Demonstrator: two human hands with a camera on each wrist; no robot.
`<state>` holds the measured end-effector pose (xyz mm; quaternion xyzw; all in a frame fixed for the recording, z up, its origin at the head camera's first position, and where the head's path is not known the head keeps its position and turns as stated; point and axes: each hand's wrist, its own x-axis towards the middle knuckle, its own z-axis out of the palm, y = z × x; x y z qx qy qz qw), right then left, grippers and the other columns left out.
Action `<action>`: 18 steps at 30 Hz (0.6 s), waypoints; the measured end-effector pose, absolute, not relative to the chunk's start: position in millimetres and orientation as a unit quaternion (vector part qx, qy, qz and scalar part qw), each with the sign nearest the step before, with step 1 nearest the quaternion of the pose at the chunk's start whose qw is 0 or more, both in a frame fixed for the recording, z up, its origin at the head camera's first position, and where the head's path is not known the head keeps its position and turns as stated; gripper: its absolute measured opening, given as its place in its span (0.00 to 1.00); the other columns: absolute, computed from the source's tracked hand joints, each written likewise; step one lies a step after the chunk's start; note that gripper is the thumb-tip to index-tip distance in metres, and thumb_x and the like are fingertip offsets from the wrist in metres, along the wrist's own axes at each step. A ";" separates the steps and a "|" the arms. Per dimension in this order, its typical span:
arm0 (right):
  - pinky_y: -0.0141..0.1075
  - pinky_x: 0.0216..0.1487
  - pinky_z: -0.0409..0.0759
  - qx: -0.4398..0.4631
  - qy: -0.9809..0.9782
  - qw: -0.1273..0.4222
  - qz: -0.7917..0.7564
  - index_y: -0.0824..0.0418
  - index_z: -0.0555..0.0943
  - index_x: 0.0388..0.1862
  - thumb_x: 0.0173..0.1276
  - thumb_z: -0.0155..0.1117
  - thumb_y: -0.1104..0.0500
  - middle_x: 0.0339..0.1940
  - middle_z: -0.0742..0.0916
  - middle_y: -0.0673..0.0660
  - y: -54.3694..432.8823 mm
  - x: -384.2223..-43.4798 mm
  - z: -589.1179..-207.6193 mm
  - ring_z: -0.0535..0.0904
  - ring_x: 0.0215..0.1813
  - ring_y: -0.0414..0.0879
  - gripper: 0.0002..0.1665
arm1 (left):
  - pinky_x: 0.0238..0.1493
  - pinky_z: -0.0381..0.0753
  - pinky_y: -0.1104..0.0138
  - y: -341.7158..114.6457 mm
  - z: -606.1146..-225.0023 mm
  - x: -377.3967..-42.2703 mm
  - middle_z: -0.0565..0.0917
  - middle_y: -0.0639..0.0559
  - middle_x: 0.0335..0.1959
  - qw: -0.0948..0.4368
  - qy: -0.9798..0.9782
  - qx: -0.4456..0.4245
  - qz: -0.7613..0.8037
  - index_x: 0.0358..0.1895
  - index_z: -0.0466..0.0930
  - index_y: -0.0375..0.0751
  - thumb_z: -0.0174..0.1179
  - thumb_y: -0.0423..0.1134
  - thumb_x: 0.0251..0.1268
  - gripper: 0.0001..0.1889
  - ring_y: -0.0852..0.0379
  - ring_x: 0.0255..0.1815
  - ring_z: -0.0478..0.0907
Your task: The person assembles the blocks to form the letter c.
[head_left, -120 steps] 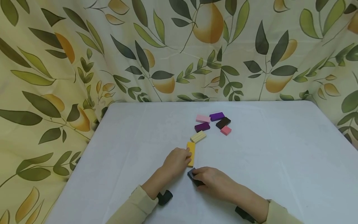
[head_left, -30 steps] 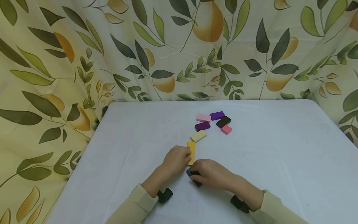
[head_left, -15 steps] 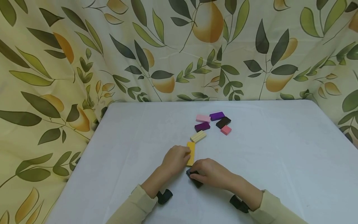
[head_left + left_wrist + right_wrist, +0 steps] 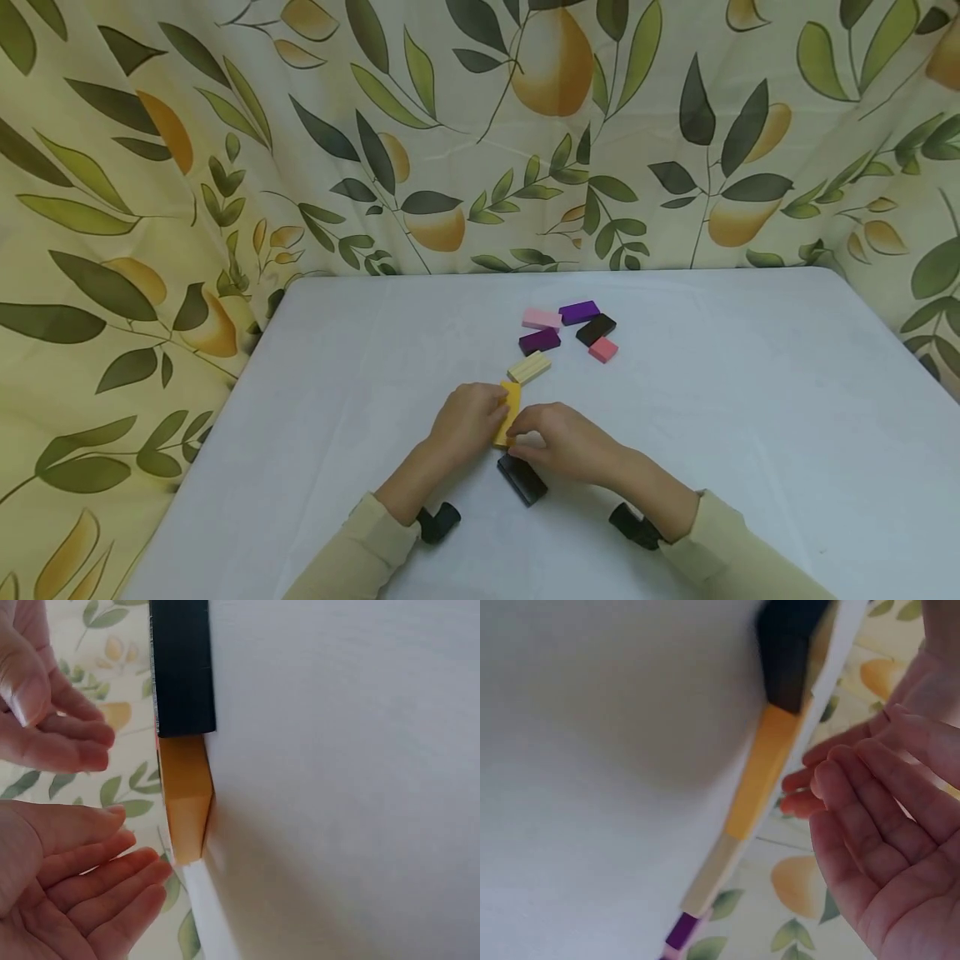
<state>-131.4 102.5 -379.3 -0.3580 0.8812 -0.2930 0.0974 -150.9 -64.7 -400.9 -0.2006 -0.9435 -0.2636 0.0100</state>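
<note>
A yellow block (image 4: pixel 509 414) lies on the white table, its near end at the far end of a black block (image 4: pixel 522 480). My left hand (image 4: pixel 467 422) is over the yellow block's left side in the head view. My right hand (image 4: pixel 567 441) reaches across its near end, thumb by the black block. From the left wrist, the left hand (image 4: pixel 82 881) has loosely extended fingers, with a gap between them and the yellow block (image 4: pixel 187 791). In the right wrist view, the right hand (image 4: pixel 892 832) is likewise loosely bent and holds nothing, beside the yellow block (image 4: pixel 761 776).
A cream ribbed block (image 4: pixel 529 367) continues the line beyond the yellow one. Farther back lie a dark purple block (image 4: pixel 539 341), a light pink block (image 4: pixel 542 318), a violet block (image 4: pixel 579 312), a dark brown block (image 4: pixel 596 329) and a coral block (image 4: pixel 603 350). A patterned cloth (image 4: pixel 465 125) hangs behind.
My right hand has let go of the black block and moved forward to the yellow block's near end. The yellow block has turned slightly, its near end shifting left. The left hand stays close by.
</note>
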 end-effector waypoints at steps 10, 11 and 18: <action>0.41 0.48 0.77 -0.332 0.900 0.065 -0.274 0.64 0.83 0.42 0.58 0.68 0.60 0.40 0.85 0.54 109.9 -150.7 -361.9 0.79 0.47 0.49 0.14 | 0.51 0.74 0.63 -69.8 -400.7 -164.8 0.81 0.48 0.48 -0.026 -0.926 -0.179 -0.331 0.50 0.80 0.35 0.56 0.37 0.64 0.14 0.53 0.51 0.76; 0.42 0.48 0.77 -0.328 0.903 0.060 -0.272 0.64 0.83 0.42 0.58 0.68 0.60 0.41 0.85 0.54 111.3 -152.7 -360.0 0.79 0.48 0.50 0.14 | 0.52 0.73 0.63 -70.5 -401.1 -165.8 0.81 0.48 0.49 -0.026 -0.925 -0.183 -0.331 0.51 0.80 0.35 0.56 0.38 0.65 0.15 0.53 0.52 0.75; 0.44 0.48 0.76 -0.307 0.907 0.032 -0.286 0.67 0.82 0.45 0.58 0.68 0.61 0.43 0.85 0.58 120.4 -172.1 -352.5 0.79 0.48 0.53 0.16 | 0.55 0.71 0.63 -73.1 -406.9 -171.8 0.80 0.50 0.51 -0.023 -0.922 -0.209 -0.327 0.54 0.78 0.38 0.57 0.40 0.64 0.17 0.55 0.55 0.73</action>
